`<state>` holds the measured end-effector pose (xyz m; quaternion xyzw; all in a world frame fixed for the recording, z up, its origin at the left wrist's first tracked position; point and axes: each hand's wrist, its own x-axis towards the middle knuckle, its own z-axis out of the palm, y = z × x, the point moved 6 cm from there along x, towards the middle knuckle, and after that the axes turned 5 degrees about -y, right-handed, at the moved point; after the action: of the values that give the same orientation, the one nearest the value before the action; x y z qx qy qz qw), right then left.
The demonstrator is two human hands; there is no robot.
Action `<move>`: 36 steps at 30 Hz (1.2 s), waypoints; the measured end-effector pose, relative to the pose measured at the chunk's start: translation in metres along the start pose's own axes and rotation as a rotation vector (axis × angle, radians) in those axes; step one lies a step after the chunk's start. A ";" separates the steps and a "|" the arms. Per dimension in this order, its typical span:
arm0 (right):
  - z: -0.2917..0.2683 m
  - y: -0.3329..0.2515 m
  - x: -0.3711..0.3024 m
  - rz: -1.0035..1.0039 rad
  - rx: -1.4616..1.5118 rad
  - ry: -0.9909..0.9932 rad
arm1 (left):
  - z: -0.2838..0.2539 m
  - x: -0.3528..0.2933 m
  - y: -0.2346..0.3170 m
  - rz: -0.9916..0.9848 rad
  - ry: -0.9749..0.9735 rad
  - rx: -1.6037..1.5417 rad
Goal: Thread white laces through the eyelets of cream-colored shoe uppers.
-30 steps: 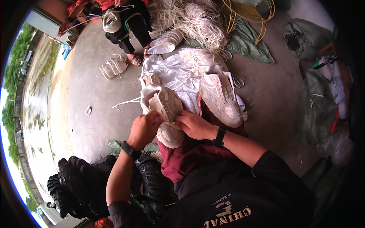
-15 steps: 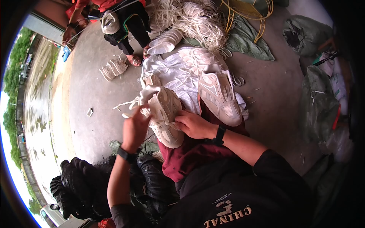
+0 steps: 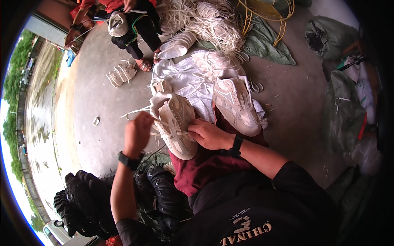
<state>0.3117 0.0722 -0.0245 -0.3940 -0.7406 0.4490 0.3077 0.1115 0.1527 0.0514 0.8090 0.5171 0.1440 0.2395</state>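
Note:
A beige-and-white sneaker upper (image 3: 178, 139) rests on my left thigh, its toe toward me. My left hand (image 3: 138, 129) is closed beside it, pinching a pale shoelace (image 3: 158, 121) that runs taut to the eyelets. Along the right side of that sneaker my right hand (image 3: 207, 133) is closed, thumb and fingers gripping its edge near the lowest lace rows; the fingertips are partly hidden. A second, matching sneaker (image 3: 236, 102) lies on my right thigh with nothing touching it. Loose lace ends trail out to the left of my left hand.
Beyond my knees lie a white cloth (image 3: 184, 80) and stacked pale shoe uppers (image 3: 215, 63). A heap of white laces (image 3: 213, 24) sits farther off. Opposite, a person (image 3: 141, 24) works on another shoe. Black bundles (image 3: 88, 201) stand at my left, green sacks (image 3: 344, 106) at my right.
My left hand has moved a little left and outward from the sneaker, drawing the shoelace with it. My right hand stays at the sneaker's side.

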 end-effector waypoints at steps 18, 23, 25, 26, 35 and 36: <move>-0.004 -0.007 -0.002 0.001 0.006 -0.039 | 0.042 -0.012 0.035 0.036 -0.186 -0.048; -0.001 -0.006 -0.002 0.024 -0.050 -0.006 | 0.045 -0.011 0.032 0.102 -0.184 0.031; -0.001 -0.005 -0.003 0.036 -0.048 0.003 | 0.045 -0.011 0.032 0.097 -0.201 0.068; -0.001 -0.004 -0.003 0.035 -0.048 0.003 | 0.043 -0.011 0.029 0.079 -0.205 0.079; 0.000 -0.006 -0.004 0.050 -0.023 -0.015 | 0.008 -0.012 0.011 -0.071 -0.004 0.146; -0.001 -0.007 -0.005 0.041 -0.039 -0.005 | 0.012 -0.014 0.021 -0.094 -0.054 0.105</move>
<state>0.3134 0.0662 -0.0184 -0.4139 -0.7418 0.4418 0.2886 0.1279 0.1298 0.0530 0.7989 0.5546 0.0834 0.2174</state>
